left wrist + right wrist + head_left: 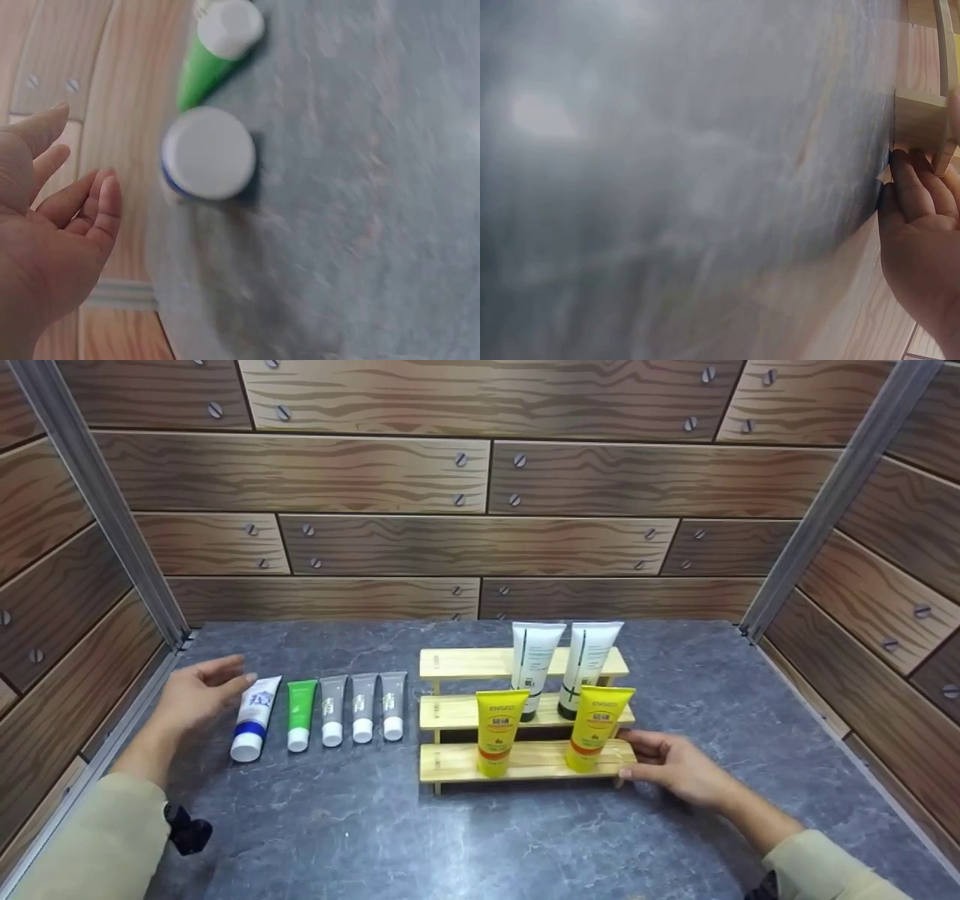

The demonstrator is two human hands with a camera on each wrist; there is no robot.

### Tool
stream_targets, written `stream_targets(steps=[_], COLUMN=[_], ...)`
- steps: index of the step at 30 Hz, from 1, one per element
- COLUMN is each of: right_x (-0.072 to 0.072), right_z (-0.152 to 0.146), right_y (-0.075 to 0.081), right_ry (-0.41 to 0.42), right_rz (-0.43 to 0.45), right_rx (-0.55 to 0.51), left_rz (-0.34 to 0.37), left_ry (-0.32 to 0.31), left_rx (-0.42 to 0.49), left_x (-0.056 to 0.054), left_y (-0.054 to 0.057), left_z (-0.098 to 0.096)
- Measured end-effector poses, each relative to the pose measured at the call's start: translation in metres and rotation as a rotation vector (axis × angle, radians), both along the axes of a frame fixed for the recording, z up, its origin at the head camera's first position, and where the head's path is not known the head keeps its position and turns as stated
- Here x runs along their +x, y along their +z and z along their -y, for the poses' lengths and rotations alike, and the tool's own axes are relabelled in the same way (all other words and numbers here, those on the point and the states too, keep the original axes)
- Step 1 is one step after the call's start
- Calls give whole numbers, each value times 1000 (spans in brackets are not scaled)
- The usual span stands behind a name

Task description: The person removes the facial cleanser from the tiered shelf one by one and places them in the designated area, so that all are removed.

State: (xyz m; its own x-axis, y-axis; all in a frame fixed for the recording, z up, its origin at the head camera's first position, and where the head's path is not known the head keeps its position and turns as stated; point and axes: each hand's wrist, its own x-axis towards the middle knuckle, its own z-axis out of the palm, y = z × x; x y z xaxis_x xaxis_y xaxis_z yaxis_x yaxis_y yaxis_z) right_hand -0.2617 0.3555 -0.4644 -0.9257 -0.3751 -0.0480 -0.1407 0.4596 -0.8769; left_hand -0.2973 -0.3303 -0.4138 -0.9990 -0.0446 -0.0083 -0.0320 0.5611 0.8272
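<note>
Wood-patterned panels with printed screws (375, 476) make the walls at left, right and far side. The grey marbled table (337, 832) carries, right of the middle, a pale three-step wooden rack (450, 763). The right hand (679, 771) holds the rack's right end at the lowest step, thumb at the near edge, fingers curled behind. The left hand (196, 690) holds nothing; its fingers are loosely spread, just beside a white tube with blue pattern (256, 709) lying leftmost.

Two white tubes with dark caps (538, 649) stand on the middle step. On the lowest step, two yellow tubes with orange band (496, 742) stand before them and partly hide them. The yellow labels seem to read "ENSEO"; their smaller writing is not readable.

Right of the blue-patterned tube lie a green tube (301, 701) and three slim grey tubes (364, 697), white caps toward the near side.
</note>
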Motion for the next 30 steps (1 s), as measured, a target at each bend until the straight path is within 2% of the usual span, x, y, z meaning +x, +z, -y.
stream_targets(steps=[4, 9, 14, 19, 24, 30], right_x=[0, 0, 0, 1, 1, 1], right_z=[0, 0, 0, 0, 0, 0], right_y=[0, 1, 0, -2, -2, 1], right_ry=[2, 11, 22, 21, 8, 5], right_rz=[-7, 0, 12, 10, 13, 11], right_rx=[7, -1, -15, -26, -20, -4], left_rz=[-36, -132, -235, -285, -297, -354], left_ry=[-41, -135, -245, -372, -503, -622], left_rx=[38, 30, 94, 103, 115, 110], left_x=[1, 5, 8, 10, 17, 18], left_y=[16, 39, 60, 79, 93, 103], left_z=[-18, -50, -93, -140, -181, -220])
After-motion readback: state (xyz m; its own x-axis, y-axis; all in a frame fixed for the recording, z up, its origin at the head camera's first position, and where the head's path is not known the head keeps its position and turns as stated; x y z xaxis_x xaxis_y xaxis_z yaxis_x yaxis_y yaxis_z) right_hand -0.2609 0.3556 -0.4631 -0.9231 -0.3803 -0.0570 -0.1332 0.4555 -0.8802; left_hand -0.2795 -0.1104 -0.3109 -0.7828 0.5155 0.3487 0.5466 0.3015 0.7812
